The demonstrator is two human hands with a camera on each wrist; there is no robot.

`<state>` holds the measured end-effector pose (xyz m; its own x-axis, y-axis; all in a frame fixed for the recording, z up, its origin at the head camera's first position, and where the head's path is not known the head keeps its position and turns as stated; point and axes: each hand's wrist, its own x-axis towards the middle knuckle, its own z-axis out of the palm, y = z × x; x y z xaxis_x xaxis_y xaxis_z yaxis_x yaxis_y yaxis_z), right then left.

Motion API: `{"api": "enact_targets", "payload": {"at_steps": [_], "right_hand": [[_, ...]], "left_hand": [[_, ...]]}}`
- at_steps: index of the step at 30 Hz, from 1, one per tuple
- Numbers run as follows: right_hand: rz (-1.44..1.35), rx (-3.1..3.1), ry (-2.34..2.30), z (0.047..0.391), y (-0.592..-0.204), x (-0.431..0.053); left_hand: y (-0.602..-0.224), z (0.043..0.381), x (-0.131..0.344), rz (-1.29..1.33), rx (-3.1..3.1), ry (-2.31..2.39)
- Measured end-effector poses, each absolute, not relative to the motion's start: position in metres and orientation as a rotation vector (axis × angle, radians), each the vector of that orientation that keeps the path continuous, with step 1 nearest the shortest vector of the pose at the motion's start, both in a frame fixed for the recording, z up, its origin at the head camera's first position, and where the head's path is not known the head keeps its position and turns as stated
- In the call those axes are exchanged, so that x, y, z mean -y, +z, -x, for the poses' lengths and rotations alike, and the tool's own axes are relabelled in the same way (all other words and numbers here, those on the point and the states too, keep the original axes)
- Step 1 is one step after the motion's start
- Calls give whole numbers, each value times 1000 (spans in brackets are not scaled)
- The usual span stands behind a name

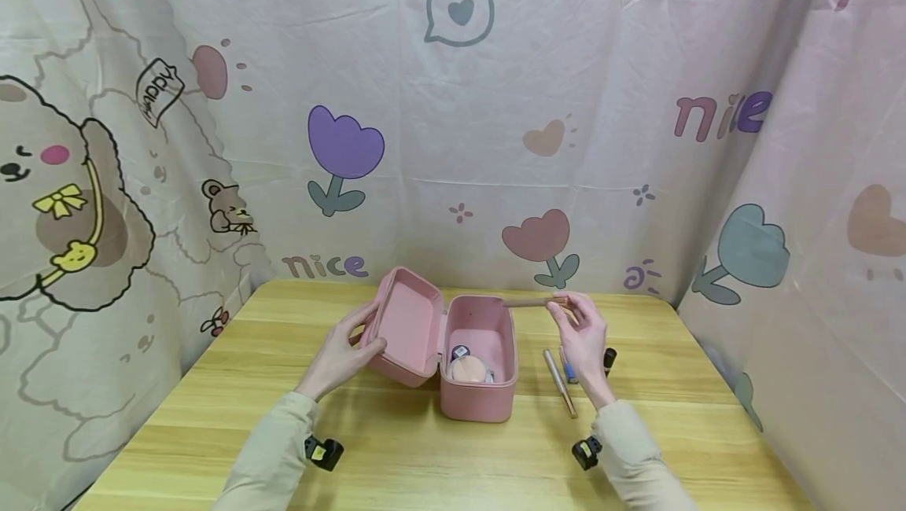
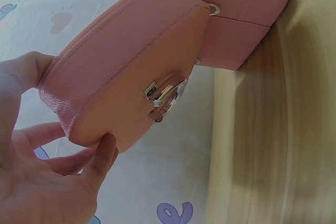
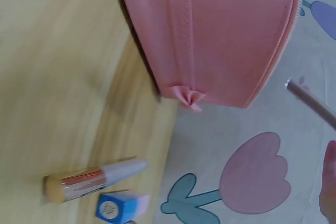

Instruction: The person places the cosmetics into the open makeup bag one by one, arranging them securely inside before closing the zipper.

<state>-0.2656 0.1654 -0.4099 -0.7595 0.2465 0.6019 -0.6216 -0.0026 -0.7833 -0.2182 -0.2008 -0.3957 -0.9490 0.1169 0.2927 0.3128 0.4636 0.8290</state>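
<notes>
A pink cosmetic case stands on the table with its lid swung out to the left. My left hand grips the lid's outer edge, thumb and fingers on opposite sides; the left wrist view shows the lid's outer face with metal lettering. In my right hand a thin brownish-pink pencil-like stick is pinched, its tip pointing left at the case's upper right rim. Inside the case lie a round beige compact or puff and a small dark-topped item.
Right of the case lie a slim tube with a gold end, a small blue box-shaped item and a black-ended item, partly behind the right hand. A patterned curtain hangs behind the wooden table.
</notes>
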Motion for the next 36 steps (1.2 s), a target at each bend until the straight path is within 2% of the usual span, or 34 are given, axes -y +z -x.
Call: {"api": "enact_targets", "payload": {"at_steps": [15, 30, 36], "right_hand": [[-514, 1882, 1767, 274, -396, -148], [-650, 2318, 1200, 283, -406, -126], [-676, 2457, 1104, 281, -409, -120]], "left_hand": [[-394, 216, 200, 362, 2518, -1498], [-394, 216, 200, 370, 2523, -1461], [-395, 216, 200, 380, 2519, -1459]]}}
